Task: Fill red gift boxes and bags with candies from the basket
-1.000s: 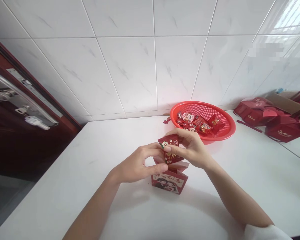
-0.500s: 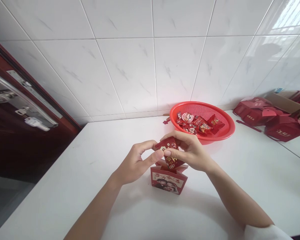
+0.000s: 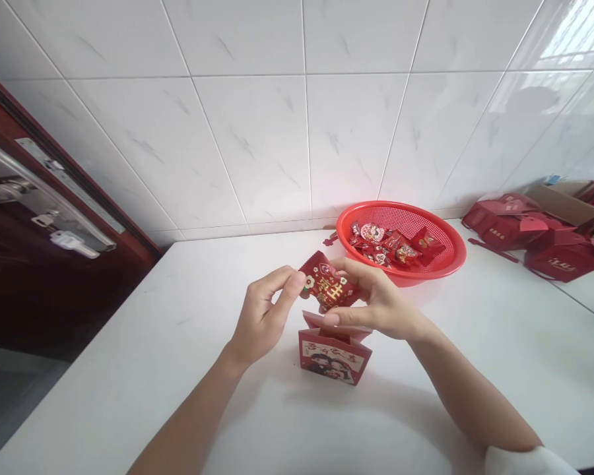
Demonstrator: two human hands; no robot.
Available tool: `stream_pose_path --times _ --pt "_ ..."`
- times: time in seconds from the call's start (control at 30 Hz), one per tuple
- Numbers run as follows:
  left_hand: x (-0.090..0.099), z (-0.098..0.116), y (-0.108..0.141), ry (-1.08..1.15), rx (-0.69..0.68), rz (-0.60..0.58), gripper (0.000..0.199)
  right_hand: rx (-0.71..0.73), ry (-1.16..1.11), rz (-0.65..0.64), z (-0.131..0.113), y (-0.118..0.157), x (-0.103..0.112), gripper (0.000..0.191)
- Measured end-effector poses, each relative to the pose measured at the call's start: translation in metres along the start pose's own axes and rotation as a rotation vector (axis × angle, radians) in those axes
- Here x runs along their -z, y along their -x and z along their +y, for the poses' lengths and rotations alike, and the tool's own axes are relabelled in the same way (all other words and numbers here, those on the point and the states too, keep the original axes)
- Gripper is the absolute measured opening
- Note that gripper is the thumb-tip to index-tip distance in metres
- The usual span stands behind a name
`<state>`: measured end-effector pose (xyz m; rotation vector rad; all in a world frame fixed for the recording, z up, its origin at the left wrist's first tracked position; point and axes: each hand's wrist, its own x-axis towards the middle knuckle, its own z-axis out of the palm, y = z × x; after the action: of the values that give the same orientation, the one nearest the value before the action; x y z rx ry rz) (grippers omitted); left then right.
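Observation:
A small red wrapped snack packet (image 3: 329, 285), with gold characters and white flowers, is held above an open-topped red gift box (image 3: 334, 359). My left hand (image 3: 267, 313) pinches the packet's left corner between thumb and fingers. On the other side, my right hand (image 3: 376, 300) supports the packet, its fingers around the back and right edge and its thumb below, near the box's raised flaps. The box stands upright on the table and has a printed cartoon couple on its front. Its inside is mostly hidden.
A red plastic basket (image 3: 453, 264) holding several wrapped sweets is behind my right hand. Several red boxes (image 3: 564, 254) and an open cardboard carton (image 3: 559, 203) stand at the right. The white table (image 3: 143, 356) meets a tiled wall; a door with keys (image 3: 72, 243) is at left.
The packet has tilted and risen slightly up and left, away from the box opening. My left hand now pinches its corner, while my right thumb has moved down off its front.

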<state>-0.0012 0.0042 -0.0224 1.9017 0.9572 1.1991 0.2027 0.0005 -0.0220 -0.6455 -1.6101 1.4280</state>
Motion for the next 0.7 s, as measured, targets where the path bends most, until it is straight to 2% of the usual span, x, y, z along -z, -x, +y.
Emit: stream_pose_path --times 0.13,0.4,0.7 --pt "-0.001 -0.001 0.000 -0.029 -0.022 0.040 0.038 0.032 -0.068 0.052 0.000 -0.002 -0.004 0.033" --pt "-0.004 -0.002 0.003 -0.091 -0.078 0.041 0.038 0.022 -0.086 0.038 -0.001 -0.003 0.001 0.031" --pt "0.001 -0.002 -0.001 0.031 0.057 -0.109 0.028 -0.061 -0.009 -0.033 0.001 0.001 0.008 0.046"
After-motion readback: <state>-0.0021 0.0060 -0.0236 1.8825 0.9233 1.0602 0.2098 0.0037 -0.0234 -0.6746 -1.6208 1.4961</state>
